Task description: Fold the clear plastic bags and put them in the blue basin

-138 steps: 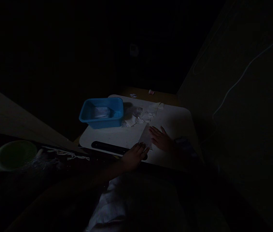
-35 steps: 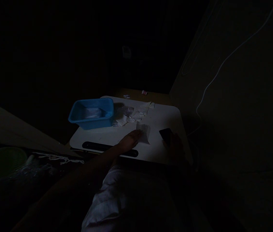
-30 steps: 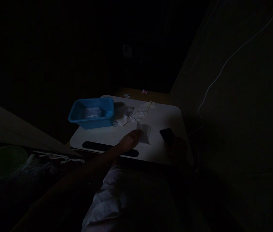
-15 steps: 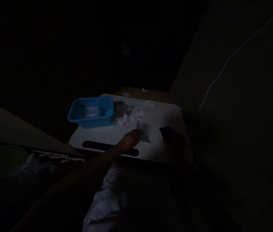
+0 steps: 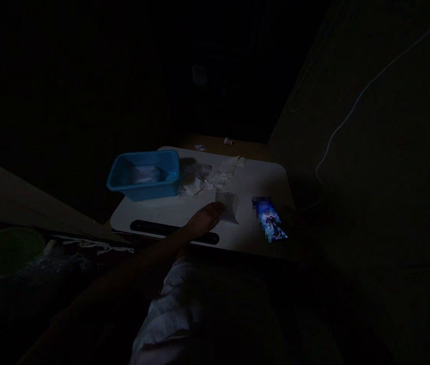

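Observation:
My left hand (image 5: 205, 219) rests on the white table (image 5: 173, 212), its fingertips on the left edge of a small clear packet (image 5: 228, 207). Whether those fingers pinch the packet is too dark to tell. To the right lies a phone (image 5: 272, 220) with its screen lit in blue. My right hand (image 5: 294, 215) is a faint dark shape just right of the phone; its fingers are lost in shadow. Behind the packet are crumpled clear wrappers and whitish scraps (image 5: 220, 177).
A blue basin (image 5: 150, 191) with clear plastic inside stands at the table's left. Beyond the far edge lies a small pinkish cup (image 5: 227, 141). A green round basket (image 5: 7, 253) is at lower left. A white cable (image 5: 352, 106) hangs along the right wall.
The phone's screen, dark before, is now lit. My right hand has moved off the phone to the right. My left hand has stayed at the packet.

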`<state>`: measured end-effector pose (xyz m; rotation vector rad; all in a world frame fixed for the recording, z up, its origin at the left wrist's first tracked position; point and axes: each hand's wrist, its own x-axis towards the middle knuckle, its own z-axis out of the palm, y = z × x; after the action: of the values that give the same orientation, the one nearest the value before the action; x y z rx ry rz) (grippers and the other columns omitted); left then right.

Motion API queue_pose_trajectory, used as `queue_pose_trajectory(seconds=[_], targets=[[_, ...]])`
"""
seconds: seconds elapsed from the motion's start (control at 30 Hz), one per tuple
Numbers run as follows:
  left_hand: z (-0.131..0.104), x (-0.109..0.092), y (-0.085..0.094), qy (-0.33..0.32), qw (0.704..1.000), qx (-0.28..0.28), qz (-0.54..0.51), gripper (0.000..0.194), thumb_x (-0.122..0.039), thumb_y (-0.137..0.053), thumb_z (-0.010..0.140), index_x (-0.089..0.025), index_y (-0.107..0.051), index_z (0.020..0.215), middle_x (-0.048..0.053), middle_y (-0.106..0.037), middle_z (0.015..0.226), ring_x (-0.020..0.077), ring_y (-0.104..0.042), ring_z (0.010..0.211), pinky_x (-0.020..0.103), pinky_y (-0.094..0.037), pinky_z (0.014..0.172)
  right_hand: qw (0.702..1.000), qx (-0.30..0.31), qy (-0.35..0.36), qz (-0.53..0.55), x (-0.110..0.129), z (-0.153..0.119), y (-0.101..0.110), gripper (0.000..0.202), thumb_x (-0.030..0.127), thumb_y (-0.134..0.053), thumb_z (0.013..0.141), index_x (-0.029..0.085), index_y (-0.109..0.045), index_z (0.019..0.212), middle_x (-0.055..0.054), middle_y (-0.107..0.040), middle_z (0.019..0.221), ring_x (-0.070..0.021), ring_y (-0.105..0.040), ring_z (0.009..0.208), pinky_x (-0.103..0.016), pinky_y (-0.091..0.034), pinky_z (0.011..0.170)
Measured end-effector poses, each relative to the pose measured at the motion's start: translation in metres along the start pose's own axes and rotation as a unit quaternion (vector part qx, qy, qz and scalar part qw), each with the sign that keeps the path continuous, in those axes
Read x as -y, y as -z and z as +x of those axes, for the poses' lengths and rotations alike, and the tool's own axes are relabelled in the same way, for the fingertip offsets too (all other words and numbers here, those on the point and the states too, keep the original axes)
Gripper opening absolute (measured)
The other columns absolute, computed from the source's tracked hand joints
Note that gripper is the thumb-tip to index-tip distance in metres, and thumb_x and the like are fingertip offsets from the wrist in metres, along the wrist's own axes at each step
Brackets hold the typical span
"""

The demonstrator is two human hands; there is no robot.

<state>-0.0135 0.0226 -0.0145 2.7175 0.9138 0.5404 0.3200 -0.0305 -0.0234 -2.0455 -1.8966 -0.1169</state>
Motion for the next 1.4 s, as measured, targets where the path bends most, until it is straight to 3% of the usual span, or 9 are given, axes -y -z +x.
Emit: queue_pose_trajectory(seconds=[0.17,0.4,0.53,0.8,0.93,1.03,1.13,1.3,1.4], targets=[[0.001,0.0,0.0,-0.003,1.0,-0.003,0.001,0.041,-0.013,-0.042,0.081,-0.01,-0.046,0.122,0.015,-0.047,0.129,0.0219,-0.04,0.123,0.04,-0.035,0.102,0.998,0.015,-0.026,0.046,0.012,0.008,0.005,0.057,0.043,-0.05,0.077,0.016,-0.041,0.127,-0.013,-0.053,0.119,-0.0284,-0.049,0.109,-0.042,-0.041,0.089],[-0.004,-0.004,0.005,-0.027,0.999,-0.003,-0.029,0.037,-0.016,-0.042,0.084,-0.017,-0.047,0.121,0.009,-0.05,0.127,0.0197,-0.041,0.121,0.041,-0.037,0.101,0.999,-0.015,0.03,0.02,0.045,0.026,0.025,0.045,0.015,-0.033,0.081,0.015,-0.046,0.125,-0.012,-0.06,0.108,-0.0258,-0.053,0.101,-0.042,-0.038,0.09],[-0.013,-0.009,0.005,-0.038,0.998,-0.012,-0.052,0.035,-0.018,-0.042,0.085,-0.018,-0.049,0.119,0.008,-0.053,0.124,0.0197,-0.043,0.12,0.04,-0.037,0.101,0.997,-0.022,0.036,0.067,0.058,0.016,0.029,0.041,0.013,-0.033,0.079,0.015,-0.056,0.113,-0.012,-0.063,0.102,-0.0239,-0.055,0.097,-0.038,-0.041,0.087],[-0.022,-0.027,0.01,-0.027,0.995,-0.019,-0.097,0.034,-0.02,-0.039,0.088,-0.018,-0.05,0.12,0.009,-0.053,0.124,0.0192,-0.044,0.119,0.037,-0.039,0.099,0.967,0.017,0.226,0.118,0.095,-0.029,0.015,0.056,0.022,-0.042,0.07,0.013,-0.045,0.126,-0.013,-0.051,0.125,-0.027,-0.045,0.115,-0.041,-0.037,0.091],[-0.023,-0.034,0.012,-0.02,0.994,-0.019,-0.103,0.033,-0.019,-0.038,0.088,-0.018,-0.052,0.118,0.008,-0.055,0.122,0.0188,-0.046,0.117,0.037,-0.039,0.099,0.959,-0.009,0.238,0.153,0.114,-0.032,0.006,0.048,0.028,-0.048,0.074,0.015,-0.05,0.12,-0.012,-0.056,0.119,-0.0262,-0.046,0.113,-0.042,-0.038,0.091],[-0.026,-0.035,0.012,-0.012,0.994,-0.014,-0.109,0.033,-0.017,-0.038,0.088,-0.018,-0.052,0.118,0.007,-0.056,0.121,0.0174,-0.047,0.116,0.035,-0.039,0.099,0.945,-0.022,0.263,0.193,0.121,-0.025,0.002,0.024,0.023,-0.047,0.078,0.018,-0.063,0.095,-0.008,-0.066,0.099,-0.0214,-0.055,0.099,-0.038,-0.041,0.087],[-0.028,-0.034,0.011,-0.009,0.993,-0.019,-0.119,0.033,-0.018,-0.037,0.089,-0.017,-0.053,0.118,0.008,-0.055,0.122,0.017,-0.048,0.116,0.034,-0.039,0.099,0.936,-0.032,0.276,0.215,0.124,-0.021,0.001,0.02,0.018,-0.045,0.079,0.02,-0.065,0.078,-0.005,-0.068,0.085,-0.0191,-0.058,0.09,-0.037,-0.043,0.085],[-0.028,-0.035,0.011,-0.001,0.989,-0.049,-0.138,0.031,-0.02,-0.038,0.09,-0.017,-0.053,0.117,0.008,-0.056,0.121,0.017,-0.05,0.113,0.033,-0.04,0.097,0.94,-0.038,0.275,0.2,0.13,-0.024,0.001,0.033,0.016,-0.047,0.073,0.019,-0.062,0.103,-0.007,-0.063,0.109,-0.0224,-0.05,0.109,-0.042,-0.038,0.091],[-0.028,-0.037,0.012,-0.006,0.988,-0.059,-0.143,0.03,-0.021,-0.038,0.09,-0.018,-0.054,0.115,0.007,-0.057,0.118,0.0164,-0.051,0.111,0.032,-0.042,0.095,0.938,-0.03,0.278,0.206,0.134,-0.024,-0.003,0.026,0.015,-0.048,0.074,0.022,-0.065,0.092,-0.005,-0.067,0.098,-0.0212,-0.055,0.1,-0.04,-0.04,0.087]])
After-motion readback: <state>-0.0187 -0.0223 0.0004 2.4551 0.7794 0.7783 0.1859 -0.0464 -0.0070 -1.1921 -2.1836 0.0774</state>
